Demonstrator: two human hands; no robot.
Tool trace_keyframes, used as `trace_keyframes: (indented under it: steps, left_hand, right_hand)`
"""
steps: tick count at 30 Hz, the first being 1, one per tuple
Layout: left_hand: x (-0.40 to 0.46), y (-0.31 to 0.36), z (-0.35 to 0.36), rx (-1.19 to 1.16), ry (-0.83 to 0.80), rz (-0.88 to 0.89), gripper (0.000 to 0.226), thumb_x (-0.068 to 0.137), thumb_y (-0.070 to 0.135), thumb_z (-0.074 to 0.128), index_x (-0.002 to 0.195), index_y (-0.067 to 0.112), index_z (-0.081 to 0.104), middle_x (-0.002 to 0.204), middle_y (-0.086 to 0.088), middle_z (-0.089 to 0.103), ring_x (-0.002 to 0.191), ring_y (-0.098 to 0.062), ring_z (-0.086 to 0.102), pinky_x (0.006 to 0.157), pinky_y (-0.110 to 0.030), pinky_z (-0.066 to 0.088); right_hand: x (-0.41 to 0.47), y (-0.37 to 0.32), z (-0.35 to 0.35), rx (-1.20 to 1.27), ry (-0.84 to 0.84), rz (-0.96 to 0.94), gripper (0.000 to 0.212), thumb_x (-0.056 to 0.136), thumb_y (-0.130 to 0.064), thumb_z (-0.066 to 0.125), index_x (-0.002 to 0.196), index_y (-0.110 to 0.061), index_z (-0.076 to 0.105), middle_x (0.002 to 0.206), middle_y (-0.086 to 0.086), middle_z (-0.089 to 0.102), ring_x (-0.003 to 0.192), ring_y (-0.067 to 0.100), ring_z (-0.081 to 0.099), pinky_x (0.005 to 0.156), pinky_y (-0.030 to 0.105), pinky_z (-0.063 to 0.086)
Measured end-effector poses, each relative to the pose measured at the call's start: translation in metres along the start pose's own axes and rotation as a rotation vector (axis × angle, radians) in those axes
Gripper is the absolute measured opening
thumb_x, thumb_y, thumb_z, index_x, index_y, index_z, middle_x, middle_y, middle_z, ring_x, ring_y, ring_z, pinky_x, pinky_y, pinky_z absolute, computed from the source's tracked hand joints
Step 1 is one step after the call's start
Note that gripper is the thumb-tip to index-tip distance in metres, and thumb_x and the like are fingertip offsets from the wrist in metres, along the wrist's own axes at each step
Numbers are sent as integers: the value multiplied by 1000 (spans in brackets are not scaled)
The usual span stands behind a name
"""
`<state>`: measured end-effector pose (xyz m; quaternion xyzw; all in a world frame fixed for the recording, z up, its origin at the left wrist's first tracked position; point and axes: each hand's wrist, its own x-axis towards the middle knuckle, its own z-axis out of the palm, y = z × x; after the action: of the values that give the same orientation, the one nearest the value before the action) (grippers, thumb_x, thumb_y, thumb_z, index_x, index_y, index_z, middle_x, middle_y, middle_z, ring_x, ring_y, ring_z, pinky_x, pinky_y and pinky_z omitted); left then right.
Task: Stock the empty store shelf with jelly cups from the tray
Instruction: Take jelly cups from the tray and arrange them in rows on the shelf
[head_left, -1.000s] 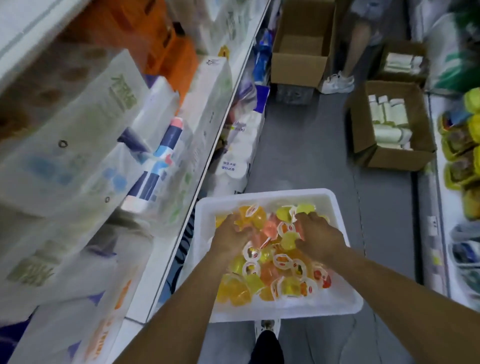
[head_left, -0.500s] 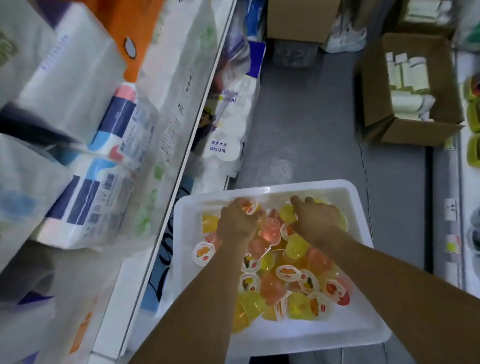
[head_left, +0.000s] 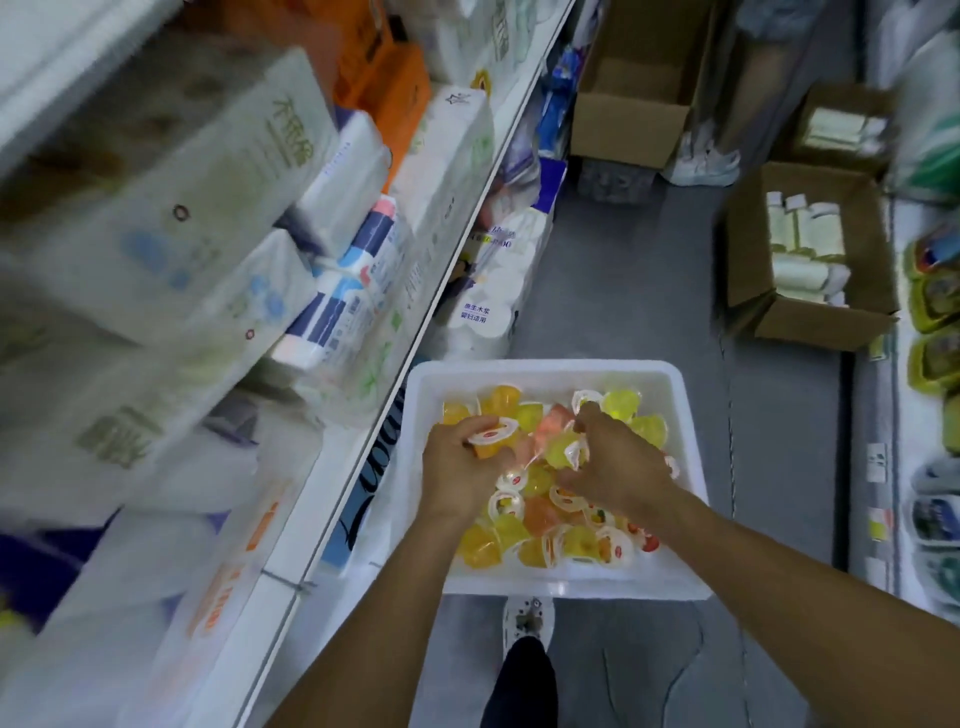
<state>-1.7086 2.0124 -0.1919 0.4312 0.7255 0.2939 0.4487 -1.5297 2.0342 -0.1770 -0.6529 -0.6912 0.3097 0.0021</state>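
A white tray stands on the floor of the aisle, filled with several yellow, orange and pink jelly cups. Both my hands are inside it. My left hand is closed around an orange jelly cup with a white lid, near the tray's left side. My right hand is curled over a yellow jelly cup in the middle of the pile, fingers closed on it. No empty shelf shows in this view.
A shelf on the left is packed with tissue and paper packs. Open cardboard boxes stand on the grey floor ahead on the right. Another shelf with goods runs along the right edge. My shoe is below the tray.
The view has tilted up and back, showing more of the aisle. Both hands have stayed in the tray and have gathered cups into their fingers.
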Motion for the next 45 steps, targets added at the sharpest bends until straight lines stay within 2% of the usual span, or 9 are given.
trace_keyframes:
  steps: [2, 6, 11, 17, 22, 25, 29, 40, 45]
  left_hand:
    - [-34, 3, -17, -38, 27, -2, 33, 75, 16, 79, 106, 23, 73, 101, 12, 61, 83, -6, 62, 79, -34, 57]
    - [-114, 7, -52, -116, 169, 9, 29, 77, 10, 77, 102, 24, 72, 95, 5, 67, 68, 3, 58, 61, -4, 44]
    - [-229, 7, -104, -180, 332, 64, 32, 75, 8, 77, 102, 24, 71, 99, 4, 70, 77, 0, 62, 70, -11, 49]
    - [-339, 0, -177, -202, 544, 117, 34, 69, 20, 80, 98, 35, 71, 104, 1, 71, 91, -11, 67, 85, -29, 56]
    - [-421, -8, -236, -184, 685, 142, 32, 75, 19, 79, 104, 29, 70, 101, 7, 69, 85, -3, 65, 65, -11, 50]
    - [-466, -17, -270, -164, 790, 160, 30, 74, 22, 79, 100, 34, 69, 101, 10, 68, 86, -5, 65, 71, -16, 52]
    - [-523, -35, -320, -173, 908, 171, 30, 71, 22, 79, 95, 37, 70, 99, 8, 69, 87, -7, 66, 77, -29, 57]
    - [-677, -113, -458, -64, 1200, 100, 30, 75, 22, 80, 104, 27, 71, 79, 14, 62, 61, 1, 50, 56, -9, 39]
    - [-721, -143, -496, 0, 1298, 70, 31, 76, 24, 80, 104, 31, 70, 91, 15, 61, 62, 4, 50, 59, -12, 40]
  right_hand:
    - [-32, -17, -9, 44, -1, -53, 56, 73, -37, 75, 118, -21, 45, 99, -3, 61, 80, 16, 60, 68, 32, 51]
    - [-102, -48, -25, 101, -7, -206, 53, 76, -29, 74, 123, -21, 50, 116, 2, 58, 98, 19, 56, 83, 32, 48]
    - [-187, -93, -41, 95, -40, -406, 59, 81, -33, 69, 136, -24, 48, 131, 0, 55, 116, 18, 53, 80, 20, 34]
    - [-275, -171, -39, 189, -91, -578, 50, 74, -42, 68, 113, -26, 41, 95, -6, 59, 82, 13, 59, 70, 33, 49]
    - [-340, -242, -31, 143, -130, -774, 42, 73, -38, 71, 109, -29, 50, 95, -11, 61, 84, 10, 60, 75, 34, 52]
    - [-376, -284, -21, 137, -146, -906, 42, 74, -39, 73, 111, -29, 54, 91, -15, 61, 82, 4, 59, 76, 32, 53]
    - [-422, -343, 1, 147, -175, -1012, 43, 73, -44, 74, 111, -30, 59, 95, -15, 65, 85, 2, 61, 79, 29, 53]
    - [-546, -502, 110, 104, -263, -1284, 49, 79, -35, 70, 125, -24, 58, 118, -3, 59, 102, 15, 58, 89, 35, 50]
    - [-579, -552, 164, -40, -237, -1346, 52, 81, -36, 69, 129, -22, 53, 120, 1, 56, 107, 19, 55, 89, 31, 45]
